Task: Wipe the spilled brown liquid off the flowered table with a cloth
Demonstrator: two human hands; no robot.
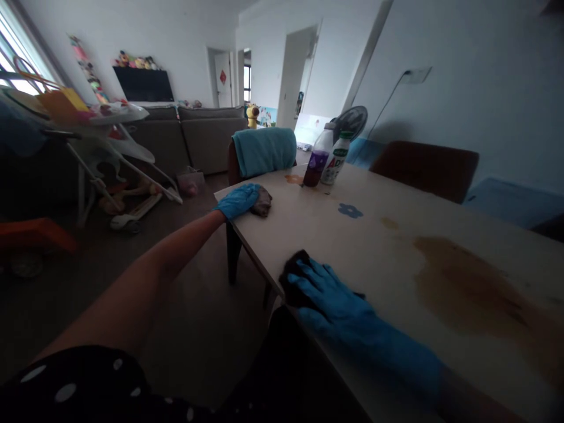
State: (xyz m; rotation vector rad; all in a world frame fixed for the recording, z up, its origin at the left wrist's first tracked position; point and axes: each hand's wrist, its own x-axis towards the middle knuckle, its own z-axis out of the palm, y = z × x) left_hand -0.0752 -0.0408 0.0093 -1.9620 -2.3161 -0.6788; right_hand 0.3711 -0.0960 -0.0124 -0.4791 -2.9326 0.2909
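Both my hands wear blue gloves. My left hand (240, 200) reaches far out to the table's left corner and is closed on a crumpled grey-brown cloth (263, 202). My right hand (328, 288) lies flat with fingers spread on a dark cloth (291, 276) near the table's front edge. The pale table (379, 235) carries a large brown stain (467, 282) to the right of my right hand. A blue flower mark (350, 211) sits mid-table.
Two bottles, one with dark liquid (318, 155) and one white-labelled (336, 158), stand at the far end. A chair draped with a teal towel (263, 151) stands at the table's far left. A brown chair (425, 167), sofa (194, 138) and baby high chair (110, 153) are around.
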